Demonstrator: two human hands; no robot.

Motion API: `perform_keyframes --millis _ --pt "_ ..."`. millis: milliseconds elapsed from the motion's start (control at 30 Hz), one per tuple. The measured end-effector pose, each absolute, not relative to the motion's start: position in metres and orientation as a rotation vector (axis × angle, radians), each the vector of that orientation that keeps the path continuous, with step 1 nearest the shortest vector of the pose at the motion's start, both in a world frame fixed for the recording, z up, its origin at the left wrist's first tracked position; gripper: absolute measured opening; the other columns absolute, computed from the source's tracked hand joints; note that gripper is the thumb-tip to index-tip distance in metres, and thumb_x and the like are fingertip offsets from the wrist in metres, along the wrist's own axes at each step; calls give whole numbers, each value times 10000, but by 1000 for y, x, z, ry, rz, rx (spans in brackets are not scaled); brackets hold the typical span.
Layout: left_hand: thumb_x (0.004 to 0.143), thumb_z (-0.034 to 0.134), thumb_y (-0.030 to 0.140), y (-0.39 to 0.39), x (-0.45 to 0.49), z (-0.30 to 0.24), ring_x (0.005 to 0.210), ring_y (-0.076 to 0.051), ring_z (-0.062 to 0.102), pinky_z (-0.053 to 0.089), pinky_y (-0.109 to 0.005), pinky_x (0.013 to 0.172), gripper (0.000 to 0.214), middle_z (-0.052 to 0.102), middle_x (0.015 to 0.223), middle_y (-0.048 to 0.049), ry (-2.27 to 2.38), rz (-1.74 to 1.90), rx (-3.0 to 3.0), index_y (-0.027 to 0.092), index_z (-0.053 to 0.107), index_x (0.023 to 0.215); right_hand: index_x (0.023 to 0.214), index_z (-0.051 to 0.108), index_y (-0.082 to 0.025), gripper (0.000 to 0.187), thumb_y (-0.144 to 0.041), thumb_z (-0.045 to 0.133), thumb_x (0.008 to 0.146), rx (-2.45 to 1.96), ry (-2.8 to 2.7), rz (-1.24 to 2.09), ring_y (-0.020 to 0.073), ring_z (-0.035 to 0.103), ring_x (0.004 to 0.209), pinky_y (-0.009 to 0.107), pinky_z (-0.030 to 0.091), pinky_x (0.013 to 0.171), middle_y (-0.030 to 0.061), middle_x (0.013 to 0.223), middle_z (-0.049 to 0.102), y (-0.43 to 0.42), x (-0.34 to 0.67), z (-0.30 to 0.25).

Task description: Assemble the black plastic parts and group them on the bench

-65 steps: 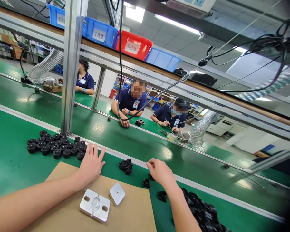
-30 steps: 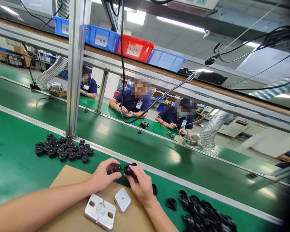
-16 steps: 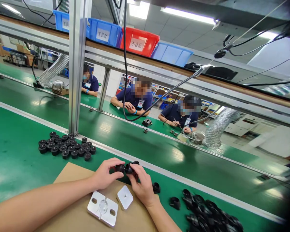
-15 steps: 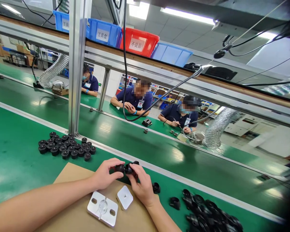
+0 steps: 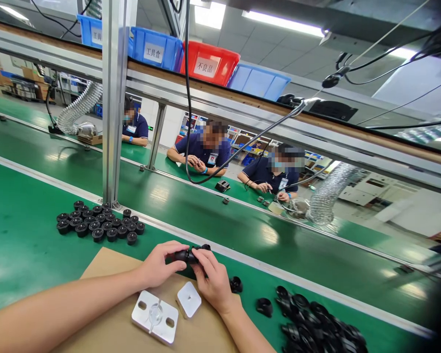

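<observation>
My left hand [image 5: 162,264] pinches a round black plastic part [image 5: 181,255] between thumb and fingers. Closed around a second black plastic piece [image 5: 193,254], my right hand [image 5: 213,282] presses it end to end against the round part. Fingers cover much of the right-hand piece, so its full shape is hidden. Below the hands, on brown cardboard [image 5: 106,274], lie a silver metal block with two slots and a round recess [image 5: 165,314] and a smaller silver block with a small central hole [image 5: 189,297].
Several round black parts [image 5: 95,224] stand grouped at left. A pile of curved black pieces [image 5: 316,323] lies at right, with single ones [image 5: 264,307] nearer. A metal post [image 5: 112,108] rises from the green bench. Co-workers [image 5: 202,147] sit across the conveyor [image 5: 206,211].
The two black parts, slightly apart before with a gap between them, now meet end to end. My right fingers have shifted a little left over their piece.
</observation>
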State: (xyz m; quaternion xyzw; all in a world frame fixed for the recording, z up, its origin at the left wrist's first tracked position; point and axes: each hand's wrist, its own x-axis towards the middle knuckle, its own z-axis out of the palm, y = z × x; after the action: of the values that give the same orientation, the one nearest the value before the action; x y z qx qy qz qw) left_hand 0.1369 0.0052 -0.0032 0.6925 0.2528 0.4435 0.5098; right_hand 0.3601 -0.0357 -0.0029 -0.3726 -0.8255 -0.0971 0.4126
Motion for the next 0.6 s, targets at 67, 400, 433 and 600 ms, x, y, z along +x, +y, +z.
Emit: perform_keyframes --millis 67,400,433,600 --pt "854 729 212 5 136 -3 1081 -262 678 542 -370 944 428 740 1205 -83 619 1052 1692 238 751 1281 1483 569 -255 477 -107 549 1030 -934 -2097 -256 242 747 1025 333 676 785 133 1170 718 -36 359 -2" --pt "853 720 210 4 136 -1 1114 -270 675 528 -377 987 424 749 1201 -82 653 1025 1695 235 756 1275 1523 522 -249 515 -84 505 1035 -942 -2165 -278 241 730 1062 313 664 769 147 1223 697 -36 359 0" --pt "849 721 213 5 136 0 1113 -271 675 528 -379 991 423 750 1199 -82 659 1022 1694 235 758 1270 1523 521 -249 516 -84 501 1035 -941 -2169 -279 243 729 1069 312 665 766 147 1220 697 -36 359 0" --pt "835 734 248 4 136 1 1072 -275 676 527 -396 995 411 762 1167 -84 692 1015 1697 226 770 1244 1528 522 -259 526 -85 491 1033 -941 -2181 -287 240 731 1052 302 661 740 141 1211 698 -36 359 -1"
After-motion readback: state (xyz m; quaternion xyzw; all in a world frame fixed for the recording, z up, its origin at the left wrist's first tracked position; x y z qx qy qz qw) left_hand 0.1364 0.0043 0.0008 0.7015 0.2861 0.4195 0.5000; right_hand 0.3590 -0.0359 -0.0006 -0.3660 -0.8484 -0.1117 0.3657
